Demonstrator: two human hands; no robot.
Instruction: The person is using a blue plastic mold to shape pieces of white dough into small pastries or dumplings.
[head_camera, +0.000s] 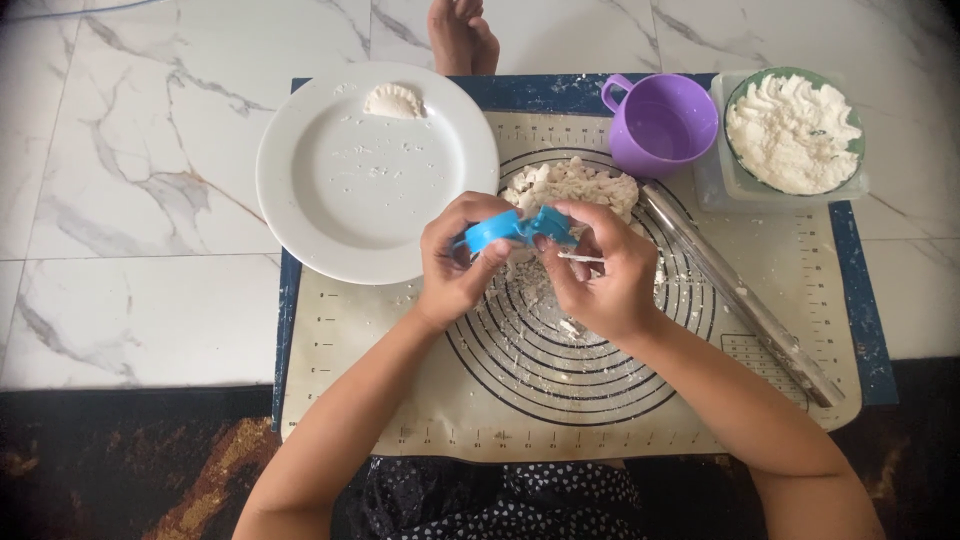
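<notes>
both hands held a blue mould (520, 229) above the mat (400, 400): the left hand (455, 262) gripped one end, and the right hand (600, 275) fingers pinched the other, maybe to press it closed. dough (575, 185) lay just behind; one dumpling (393, 100) rested on the plate (340, 200).

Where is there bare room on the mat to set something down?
Free: the mat's near-left corner below the white plate, and its near edge. Crowded: the far right, with the purple cup, flour bowl and rolling pin.
</notes>
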